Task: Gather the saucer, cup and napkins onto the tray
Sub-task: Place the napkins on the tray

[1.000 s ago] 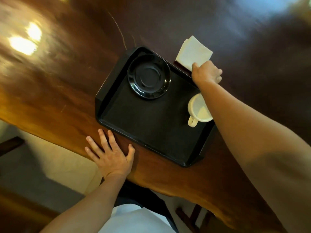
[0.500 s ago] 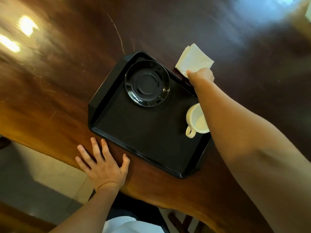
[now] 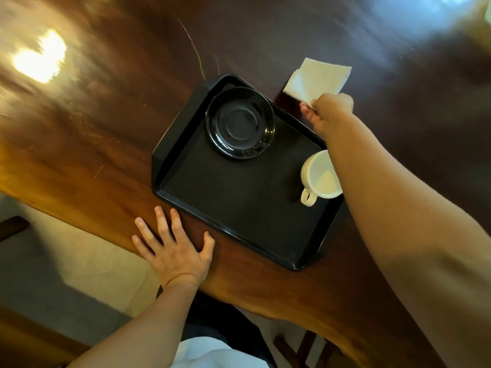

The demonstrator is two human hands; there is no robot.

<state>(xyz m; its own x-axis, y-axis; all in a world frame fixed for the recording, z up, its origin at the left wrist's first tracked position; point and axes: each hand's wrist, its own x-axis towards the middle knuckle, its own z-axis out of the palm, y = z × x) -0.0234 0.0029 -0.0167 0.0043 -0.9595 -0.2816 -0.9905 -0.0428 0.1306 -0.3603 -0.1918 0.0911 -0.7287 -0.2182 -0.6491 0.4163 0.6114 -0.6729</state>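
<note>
A black tray (image 3: pixel 239 208) lies on the dark wooden table. A black saucer (image 3: pixel 240 121) rests in its far left corner. A white cup (image 3: pixel 320 179) stands at the tray's right side, partly hidden by my right forearm. White folded napkins (image 3: pixel 317 78) hang just beyond the tray's far right corner, pinched at their near corner by my right hand (image 3: pixel 328 112). My left hand (image 3: pixel 175 248) lies flat with fingers spread on the table's near edge, just left of the tray's near rim.
The wooden table (image 3: pixel 106 128) has a curved near edge; pale floor (image 3: pixel 87 261) shows below it. A dark chair frame (image 3: pixel 305 346) sits under the table at bottom right. Bright reflections lie on the tabletop at far left.
My right hand has closed on the napkins' near corner, and the stack now looks lifted and tilted. The left hand stays flat on the table edge.
</note>
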